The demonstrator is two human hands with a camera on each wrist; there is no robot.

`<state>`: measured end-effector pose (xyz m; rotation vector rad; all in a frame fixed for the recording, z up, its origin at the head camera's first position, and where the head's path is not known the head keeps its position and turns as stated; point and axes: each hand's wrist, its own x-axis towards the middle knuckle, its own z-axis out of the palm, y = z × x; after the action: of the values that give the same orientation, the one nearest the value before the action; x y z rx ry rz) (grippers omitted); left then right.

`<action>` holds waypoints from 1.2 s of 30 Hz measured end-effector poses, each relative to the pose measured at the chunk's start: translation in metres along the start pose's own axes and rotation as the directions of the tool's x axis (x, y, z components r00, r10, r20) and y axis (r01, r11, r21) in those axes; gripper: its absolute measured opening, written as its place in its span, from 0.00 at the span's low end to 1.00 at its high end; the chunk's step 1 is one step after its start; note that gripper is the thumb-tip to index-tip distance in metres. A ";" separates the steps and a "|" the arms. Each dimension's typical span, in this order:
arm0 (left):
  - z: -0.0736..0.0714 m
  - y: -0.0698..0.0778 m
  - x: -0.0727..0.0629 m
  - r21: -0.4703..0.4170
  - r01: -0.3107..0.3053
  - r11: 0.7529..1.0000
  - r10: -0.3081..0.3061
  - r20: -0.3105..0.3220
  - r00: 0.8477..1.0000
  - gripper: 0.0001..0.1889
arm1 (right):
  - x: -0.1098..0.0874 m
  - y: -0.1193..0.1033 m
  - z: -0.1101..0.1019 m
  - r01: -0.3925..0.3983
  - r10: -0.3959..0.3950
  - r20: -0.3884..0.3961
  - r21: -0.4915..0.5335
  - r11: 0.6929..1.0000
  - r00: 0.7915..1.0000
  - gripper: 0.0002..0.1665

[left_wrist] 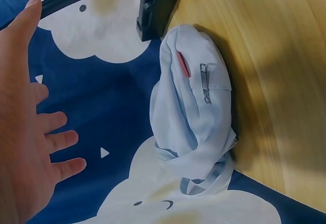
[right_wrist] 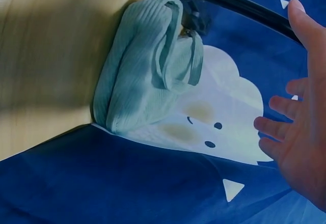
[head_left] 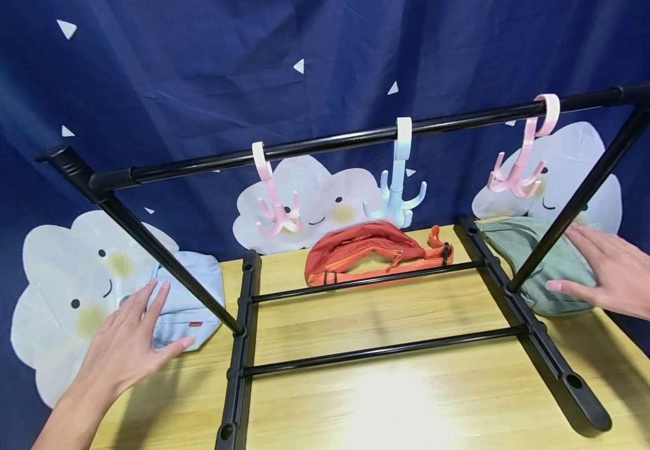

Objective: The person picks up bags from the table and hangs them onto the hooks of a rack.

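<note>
My left hand [head_left: 128,340] hovers with spread fingers above a light blue bag [head_left: 187,300] at the table's left. That bag, with a zipper pull and a small red tag, shows whole in the left wrist view. At the far right, my right hand [head_left: 623,275] is held over a green corduroy bag [head_left: 550,265], its fingers extended and holding nothing. The right wrist view shows the green bag's strap [right_wrist: 196,61] looped on top. Between them, a red waist bag [head_left: 353,250] with orange straps lies at the back of the table.
A black rack [head_left: 325,142] stands on the wooden table [head_left: 392,400]. From its top bar hang a pink hook [head_left: 273,200], a light blue hook [head_left: 397,187] and another pink hook [head_left: 522,156]. A navy curtain [head_left: 190,75] with cloud prints hangs behind.
</note>
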<state>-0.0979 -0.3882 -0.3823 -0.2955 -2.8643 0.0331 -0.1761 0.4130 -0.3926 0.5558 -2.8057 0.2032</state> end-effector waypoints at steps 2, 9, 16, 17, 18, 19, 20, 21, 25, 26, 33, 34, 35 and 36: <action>0.000 0.000 0.001 0.007 -0.001 1.000 0.001 -0.009 1.000 0.60 | 0.002 -0.001 -0.001 -0.014 0.014 0.005 0.016 1.000 1.000 0.68; -0.001 0.000 0.005 -0.024 0.012 1.000 -0.012 -0.009 1.000 0.62 | 0.008 -0.009 0.000 -0.109 0.107 0.090 0.013 0.994 0.990 0.66; -0.001 0.003 0.005 -0.107 0.030 0.994 -0.030 0.006 1.000 0.64 | 0.011 -0.010 0.002 -0.082 0.078 0.074 0.044 0.996 0.994 0.63; -0.002 0.003 0.005 -0.114 0.034 0.993 -0.034 0.004 0.999 0.64 | 0.012 -0.010 0.002 -0.078 0.075 0.067 0.042 0.996 0.995 0.62; -0.002 0.004 0.005 -0.120 0.038 0.992 -0.038 0.004 0.999 0.63 | 0.012 -0.011 0.002 -0.079 0.076 0.067 0.037 0.996 0.995 0.61; -0.002 0.005 0.005 -0.128 0.042 0.991 -0.042 0.002 0.999 0.63 | 0.013 -0.012 0.002 -0.079 0.076 0.065 0.034 0.996 0.995 0.60; -0.002 0.005 0.005 -0.136 0.046 0.990 -0.046 0.002 0.999 0.62 | 0.014 -0.013 0.002 -0.083 0.081 0.069 0.026 0.996 0.994 0.59; -0.002 0.006 0.005 -0.144 0.050 0.988 -0.050 0.004 0.999 0.62 | 0.015 -0.014 0.002 -0.090 0.088 0.073 0.019 0.996 0.993 0.58; -0.003 0.008 0.006 -0.168 0.066 0.984 -0.065 0.012 0.998 0.61 | 0.016 -0.018 0.001 -0.111 0.110 0.088 0.007 0.994 0.990 0.54; -0.003 0.009 0.006 -0.175 0.072 0.982 -0.071 0.015 0.997 0.60 | 0.016 -0.018 0.001 -0.113 0.113 0.092 0.001 0.994 0.989 0.53; -0.004 0.016 0.011 -0.219 0.115 0.969 -0.112 0.026 0.993 0.60 | 0.016 -0.020 0.003 -0.095 0.094 0.055 0.018 0.995 0.994 0.47; -0.004 0.016 0.011 -0.225 0.118 0.967 -0.115 0.024 0.993 0.59 | 0.016 -0.020 0.003 -0.093 0.092 0.047 0.025 0.995 0.995 0.45; -0.004 0.017 0.012 -0.233 0.119 0.965 -0.118 0.018 0.993 0.59 | 0.016 -0.020 0.004 -0.088 0.087 0.037 0.033 0.996 0.996 0.44; -0.003 0.018 0.013 -0.241 0.119 0.963 -0.120 0.011 0.993 0.58 | 0.016 -0.020 0.004 -0.085 0.084 0.028 0.041 0.996 0.996 0.42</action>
<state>-0.1059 -0.3680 -0.3767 -0.1671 -2.8769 -0.3416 -0.1835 0.3879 -0.3902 0.4528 -2.8592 0.2746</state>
